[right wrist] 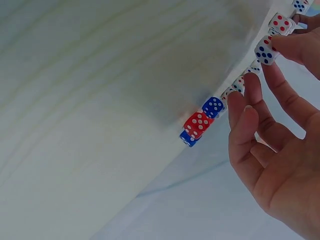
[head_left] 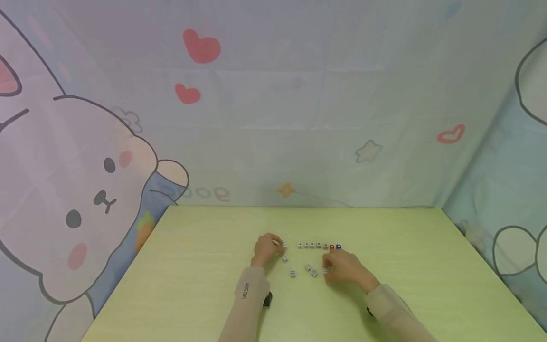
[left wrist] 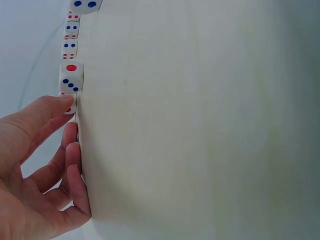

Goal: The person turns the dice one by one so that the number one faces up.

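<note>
"White dice [head_left: 307, 267]: status?"

"Left hand [head_left: 267, 249] pinches one left of the row [head_left: 312, 245]; right hand [head_left: 345, 266] pinches one on its near side."

"Risk?"

"Right drifting forward could clip blue die [head_left: 338, 247], skewing row."

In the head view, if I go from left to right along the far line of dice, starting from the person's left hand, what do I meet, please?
Left hand → white die at its fingertips → row of white dice → red die → blue die.
</note>
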The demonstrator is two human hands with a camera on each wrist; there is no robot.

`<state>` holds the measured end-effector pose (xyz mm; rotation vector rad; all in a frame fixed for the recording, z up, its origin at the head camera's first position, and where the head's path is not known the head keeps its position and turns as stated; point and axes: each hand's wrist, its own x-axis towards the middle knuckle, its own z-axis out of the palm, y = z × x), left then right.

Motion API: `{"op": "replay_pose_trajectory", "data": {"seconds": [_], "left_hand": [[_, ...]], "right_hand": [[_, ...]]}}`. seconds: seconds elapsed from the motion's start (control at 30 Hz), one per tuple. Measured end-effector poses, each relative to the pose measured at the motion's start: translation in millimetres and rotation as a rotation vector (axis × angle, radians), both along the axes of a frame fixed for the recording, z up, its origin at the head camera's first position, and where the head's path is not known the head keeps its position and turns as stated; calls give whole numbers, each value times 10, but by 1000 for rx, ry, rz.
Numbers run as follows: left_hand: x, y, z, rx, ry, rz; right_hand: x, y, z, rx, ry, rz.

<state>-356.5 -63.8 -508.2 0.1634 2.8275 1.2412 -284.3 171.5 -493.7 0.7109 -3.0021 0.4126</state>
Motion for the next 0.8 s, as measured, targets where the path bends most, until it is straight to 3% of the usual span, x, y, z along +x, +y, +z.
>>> {"op": "replay_pose_trajectory", "data": {"seconds": [0.3, 0.53, 0.8], "left_hand": [[-7, -6, -3, 12, -15, 1], [-6, -9, -6, 8, -3, -6], [-12, -23, -23, 41, -45, -9]], "right_hand": [[0, 20, -29, -8, -3, 0], [6, 66, -26, -21, -52, 4], [-12, 78, -50, -34, -99, 1]]}}
